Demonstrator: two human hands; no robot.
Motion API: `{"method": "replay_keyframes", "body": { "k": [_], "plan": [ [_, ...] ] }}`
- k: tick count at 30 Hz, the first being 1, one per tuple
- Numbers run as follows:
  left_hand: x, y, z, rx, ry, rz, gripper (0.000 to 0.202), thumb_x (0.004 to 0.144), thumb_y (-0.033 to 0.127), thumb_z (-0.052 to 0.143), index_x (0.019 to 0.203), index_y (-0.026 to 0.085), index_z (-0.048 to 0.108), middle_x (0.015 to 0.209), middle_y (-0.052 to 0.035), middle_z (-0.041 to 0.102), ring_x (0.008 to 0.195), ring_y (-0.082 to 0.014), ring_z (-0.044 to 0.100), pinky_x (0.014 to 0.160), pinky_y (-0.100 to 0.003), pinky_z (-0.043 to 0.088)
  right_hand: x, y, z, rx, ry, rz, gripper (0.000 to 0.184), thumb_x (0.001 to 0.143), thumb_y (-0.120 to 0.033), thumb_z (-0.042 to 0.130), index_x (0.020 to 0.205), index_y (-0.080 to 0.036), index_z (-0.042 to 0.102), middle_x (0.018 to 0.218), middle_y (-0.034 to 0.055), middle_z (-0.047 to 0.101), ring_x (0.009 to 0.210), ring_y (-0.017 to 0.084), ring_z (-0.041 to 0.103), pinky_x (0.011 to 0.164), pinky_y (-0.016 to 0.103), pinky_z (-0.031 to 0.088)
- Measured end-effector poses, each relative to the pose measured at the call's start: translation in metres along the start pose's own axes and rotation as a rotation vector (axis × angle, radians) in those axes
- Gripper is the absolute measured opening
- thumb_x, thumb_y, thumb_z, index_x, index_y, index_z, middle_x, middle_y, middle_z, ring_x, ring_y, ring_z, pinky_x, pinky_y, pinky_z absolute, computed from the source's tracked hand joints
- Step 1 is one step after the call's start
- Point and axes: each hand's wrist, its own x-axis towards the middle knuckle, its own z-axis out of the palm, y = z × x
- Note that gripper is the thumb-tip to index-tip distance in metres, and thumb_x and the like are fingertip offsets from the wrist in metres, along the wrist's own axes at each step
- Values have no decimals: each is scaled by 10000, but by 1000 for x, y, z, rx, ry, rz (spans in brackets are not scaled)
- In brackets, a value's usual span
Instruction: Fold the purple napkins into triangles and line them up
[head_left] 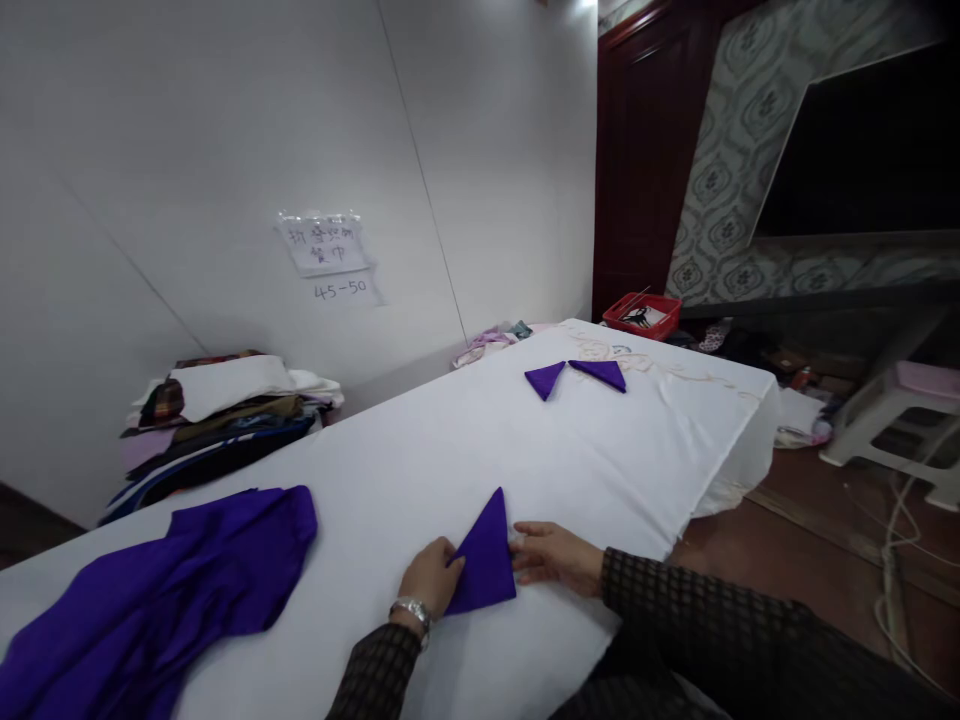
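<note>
A purple napkin (486, 556) folded into a triangle lies on the white tablecloth (420, 450) near the front edge. My left hand (429, 577), with a watch on its wrist, rests curled on the napkin's left edge. My right hand (553, 553) lies flat with its fingers stretched against the right edge. Farther back lie two folded purple triangles (544, 378) (600, 373). A pile of unfolded purple cloths (150, 600) sits at the front left.
A stack of mixed fabrics (217, 410) stands against the white wall at left. A red basket (642, 314) is beyond the table's far end. A white plastic stool (900, 420) and cables (892, 560) are on the floor at right.
</note>
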Motion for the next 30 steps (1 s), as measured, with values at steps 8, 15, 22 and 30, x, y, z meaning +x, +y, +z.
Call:
{"method": "replay_keyframes", "body": {
  "k": [8, 15, 22, 30],
  "plan": [
    [-27, -2, 7, -54, 67, -30, 158, 797, 289, 468, 662, 209, 454, 649, 9, 574, 659, -155, 527, 613, -262, 333, 16, 2, 7, -73, -7, -58, 799, 542, -195, 791, 1274, -140, 473, 946, 42, 632, 759, 138, 608, 668, 260, 465],
    [-39, -16, 22, -769, 110, -101, 270, 639, 429, 584, 610, 234, 400, 526, 55, 493, 546, -146, 499, 570, -276, 398, 29, 12, 19, -49, -89, -90, 886, 471, -105, 729, 1310, -173, 454, 928, 18, 655, 762, 154, 611, 651, 256, 419],
    [-60, -4, 5, -1314, -206, -121, 288, 633, 412, 654, 867, 245, 671, 844, -18, 721, 884, -250, 660, 823, -378, 496, 27, -7, 29, 79, -164, -141, 789, 475, -50, 690, 1233, -166, 506, 851, 7, 692, 707, 133, 616, 663, 245, 408],
    [-45, 38, -17, -1381, -144, -94, 400, 653, 356, 674, 1013, 185, 647, 930, -55, 725, 896, -249, 671, 797, -355, 523, -3, -17, 18, 472, -283, -58, 338, 786, -419, 640, 1023, -181, 599, 934, 36, 679, 821, 145, 626, 808, 303, 456]
  ]
}}
